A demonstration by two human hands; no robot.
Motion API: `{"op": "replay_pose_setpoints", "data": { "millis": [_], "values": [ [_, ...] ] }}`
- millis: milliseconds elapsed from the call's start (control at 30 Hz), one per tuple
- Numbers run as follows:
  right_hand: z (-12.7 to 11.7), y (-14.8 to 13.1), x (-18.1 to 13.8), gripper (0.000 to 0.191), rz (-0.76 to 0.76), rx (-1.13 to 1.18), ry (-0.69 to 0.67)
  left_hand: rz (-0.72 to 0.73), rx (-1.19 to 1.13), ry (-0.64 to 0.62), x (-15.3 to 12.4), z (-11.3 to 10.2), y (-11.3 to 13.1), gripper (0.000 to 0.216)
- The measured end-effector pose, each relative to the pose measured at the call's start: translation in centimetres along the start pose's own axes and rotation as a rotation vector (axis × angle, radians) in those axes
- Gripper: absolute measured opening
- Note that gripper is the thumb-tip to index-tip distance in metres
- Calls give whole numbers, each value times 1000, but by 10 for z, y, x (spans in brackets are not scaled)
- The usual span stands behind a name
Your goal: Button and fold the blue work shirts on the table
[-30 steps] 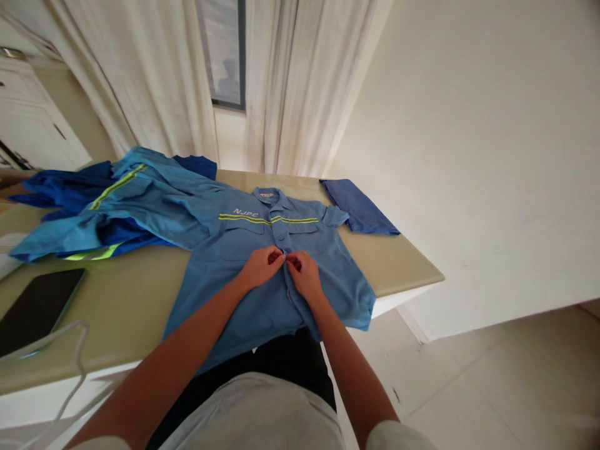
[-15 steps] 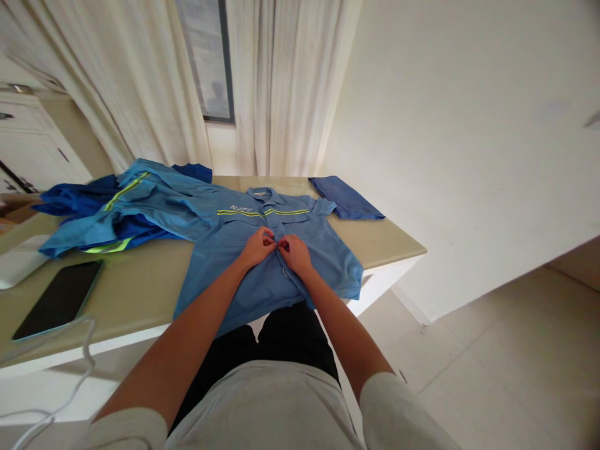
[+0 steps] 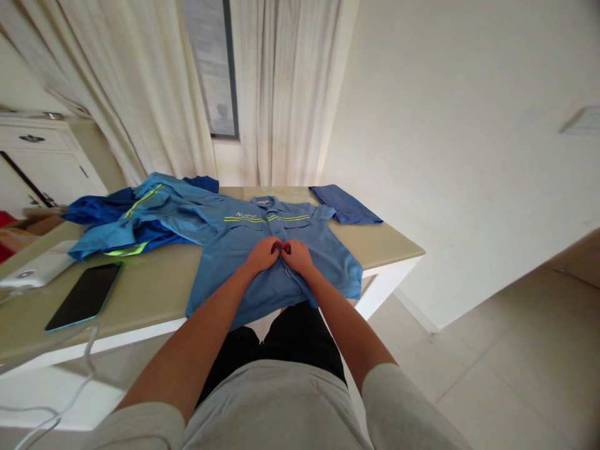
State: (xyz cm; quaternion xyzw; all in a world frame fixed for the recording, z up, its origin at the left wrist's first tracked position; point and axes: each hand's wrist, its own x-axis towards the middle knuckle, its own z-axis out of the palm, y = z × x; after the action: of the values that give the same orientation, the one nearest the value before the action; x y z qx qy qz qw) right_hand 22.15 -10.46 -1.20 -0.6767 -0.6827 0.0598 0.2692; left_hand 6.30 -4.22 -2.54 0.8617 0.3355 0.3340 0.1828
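Observation:
A blue short-sleeved work shirt [image 3: 234, 250] lies face up on the table, collar toward the window, with yellow stripes and white letters across its chest. Its lower hem hangs over the near edge. My left hand [image 3: 265, 255] and my right hand [image 3: 297, 255] meet at the front placket below the chest pockets. Both pinch the shirt's front edges, fingertips nearly touching. The fingers hide whatever button or buttonhole lies between them. Below the hands the placket is partly parted.
Crumpled blue work clothes [image 3: 154, 215] with yellow bands lie at the left of the table [image 3: 154, 281]. A folded blue garment [image 3: 347, 204] rests at the back right. A phone [image 3: 87, 296], a white device [image 3: 44, 265] and a white cable [image 3: 89, 353] are at the left.
My hands stay at the placket, fingertips drawn closer together. The camera view has shifted slightly, so the table items sit further right and lower. The shirt itself lies much the same.

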Motion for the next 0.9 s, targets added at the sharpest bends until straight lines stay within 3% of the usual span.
{"op": "replay_pose_setpoints", "data": {
  "millis": [600, 900],
  "values": [
    [1, -2, -2, 28, -44, -94, -50, 53, 36, 6, -3, -5, 9, 12],
    [4, 3, 0, 26, -13, -82, -30, 7, -6, -5, -2, -6, 11, 21]
  ]
}}
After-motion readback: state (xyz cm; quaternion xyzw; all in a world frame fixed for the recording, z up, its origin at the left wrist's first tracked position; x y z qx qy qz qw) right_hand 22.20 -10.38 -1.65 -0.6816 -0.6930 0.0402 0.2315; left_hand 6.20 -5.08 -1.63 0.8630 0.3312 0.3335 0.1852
